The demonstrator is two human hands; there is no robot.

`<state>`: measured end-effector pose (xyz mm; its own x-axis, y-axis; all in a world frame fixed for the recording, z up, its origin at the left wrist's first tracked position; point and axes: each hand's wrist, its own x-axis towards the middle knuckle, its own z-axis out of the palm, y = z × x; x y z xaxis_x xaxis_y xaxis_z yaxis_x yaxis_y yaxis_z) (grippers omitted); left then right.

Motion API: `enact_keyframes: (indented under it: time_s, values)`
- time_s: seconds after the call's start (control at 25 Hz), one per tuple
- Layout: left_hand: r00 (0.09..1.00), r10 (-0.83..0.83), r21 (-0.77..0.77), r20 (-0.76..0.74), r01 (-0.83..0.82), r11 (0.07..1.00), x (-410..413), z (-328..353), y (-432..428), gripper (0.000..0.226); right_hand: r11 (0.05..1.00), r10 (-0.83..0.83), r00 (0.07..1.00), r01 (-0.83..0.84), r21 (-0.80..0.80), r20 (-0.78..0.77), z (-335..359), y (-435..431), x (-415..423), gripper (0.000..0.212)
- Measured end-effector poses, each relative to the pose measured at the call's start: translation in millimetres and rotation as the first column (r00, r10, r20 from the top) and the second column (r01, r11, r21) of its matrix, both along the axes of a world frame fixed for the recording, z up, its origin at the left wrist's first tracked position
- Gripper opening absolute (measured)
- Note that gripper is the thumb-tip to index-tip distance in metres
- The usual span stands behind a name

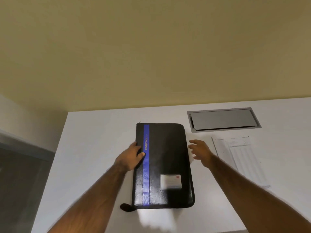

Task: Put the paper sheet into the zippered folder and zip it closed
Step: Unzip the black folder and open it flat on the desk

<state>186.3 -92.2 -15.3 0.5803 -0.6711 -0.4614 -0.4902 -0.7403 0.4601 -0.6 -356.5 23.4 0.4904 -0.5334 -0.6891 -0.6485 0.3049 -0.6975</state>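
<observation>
Right now we see a black folder (168, 163) lying flat and closed on a white table (94, 148), its long side running away from us. 1 blue stripe (146, 167) runs the length of its cover near the left edge, with yellow lettering that reads "PORTFOL" before it blurs out. A pale label (170, 181) sits low on the right of the cover, too soft for us to read. At the near left corner a dark tab (125, 207) sticks out past the folder onto the table, and a small metal bit (140, 122) shows at the far left corner; we cannot tell whether that is the zip pull.

Our left hand (132, 157) rests on the folder's left edge, fingers laid over the spine side and thumb on the cover beside the stripe, pressing flat rather than clenched around anything. Our right hand (200, 151) hovers just beside the folder's right edge, fingers spread and loose, holding nothing; we cannot tell whether the fingertips touch the edge.

The paper (240, 158) lies flat on the table to the right of the folder, apart from it, partly crossed by our right forearm. It carries faint printed lines. Beyond it, a grey hatch (223, 119) is set into the tabletop. A yellowish wall (151, 47) rises behind the table.
</observation>
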Motion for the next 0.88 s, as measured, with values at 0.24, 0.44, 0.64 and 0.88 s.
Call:
enact_keyframes:
  time_s: [0.24, 0.44, 0.64, 0.88]
  values:
    - [0.952, 0.303, -0.076, 0.031, -0.300, 0.951, 50, -7, -50, 0.031, 0.988, -0.055, 0.998, 0.056, 0.144, -0.010, -24, -34, 40, 0.036]
    - [0.924, 0.381, -0.014, 0.044, -0.380, 0.925, 79, -12, -82, 0.033, 0.993, -0.045, 0.998, 0.049, 0.104, -0.037, -38, -45, 54, 0.035]
    - [0.908, 0.418, 0.053, 0.024, -0.419, 0.906, 96, -17, -99, 0.033, 1.000, -0.020, 0.999, 0.021, 0.008, -0.051, -45, -52, 67, 0.021]
    - [0.921, 0.390, 0.155, 0.026, -0.389, 0.908, 108, -15, -116, 0.033, 0.998, -0.016, 0.995, 0.011, -0.060, -0.094, -56, -55, 81, 0.021]
